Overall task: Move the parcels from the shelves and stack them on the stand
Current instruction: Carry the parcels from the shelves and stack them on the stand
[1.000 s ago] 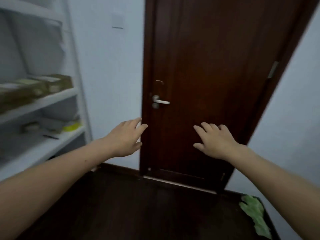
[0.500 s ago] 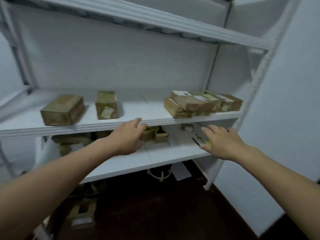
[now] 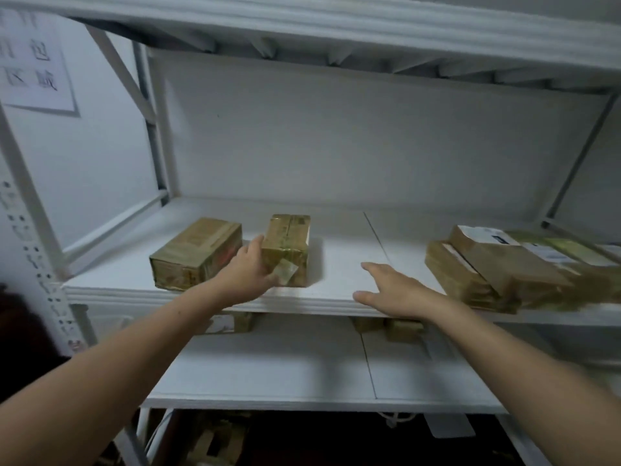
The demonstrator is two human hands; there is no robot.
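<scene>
On the middle shelf (image 3: 346, 253) of a white rack stands a small brown taped parcel (image 3: 289, 240). My left hand (image 3: 247, 274) rests against its front left corner, thumb along its left side and fingers spread on its front face. My right hand (image 3: 393, 290) hovers open over the shelf edge, a hand's width to the right of this parcel and apart from it. A larger brown parcel (image 3: 198, 252) lies just left of my left hand. A pile of flat brown parcels (image 3: 487, 267) with white labels lies at the right end. No stand is in view.
The lower shelf (image 3: 268, 368) carries small parcels (image 3: 403, 327) half hidden under the middle shelf's edge. An upper shelf (image 3: 336, 18) hangs overhead. A perforated upright post (image 3: 37, 237) stands at the left, and a paper sign (image 3: 32, 58) hangs on the wall.
My view swung from a dark door to the rack and came closer. My left hand rose from the shelf edge to the small parcel; my right hand rose to the middle shelf.
</scene>
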